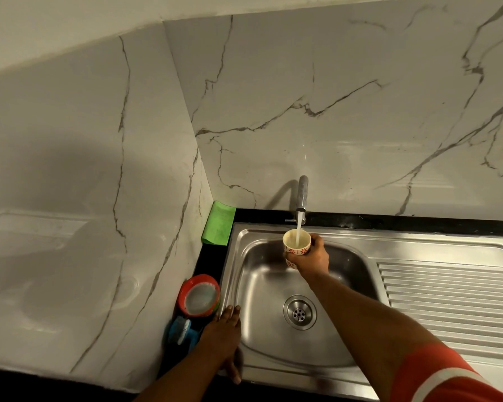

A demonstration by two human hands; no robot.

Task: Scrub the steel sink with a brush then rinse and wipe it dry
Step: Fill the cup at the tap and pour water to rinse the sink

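While water runs from the tap (302, 198) above the steel sink (273, 285) set in the counter (212, 259): rinse step, probably. Left hand (221, 335) flat on sink rim beside blue brush (182, 329); right hand (312, 258) wrapped round filling cup (296, 242). Next: tip cup over basin walls.

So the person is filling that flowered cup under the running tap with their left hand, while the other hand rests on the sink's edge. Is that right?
Not quite: the head view shows the right hand holding the flowered cup under the running tap. The left hand is the one resting flat on the rim of the sink. The rest is right.
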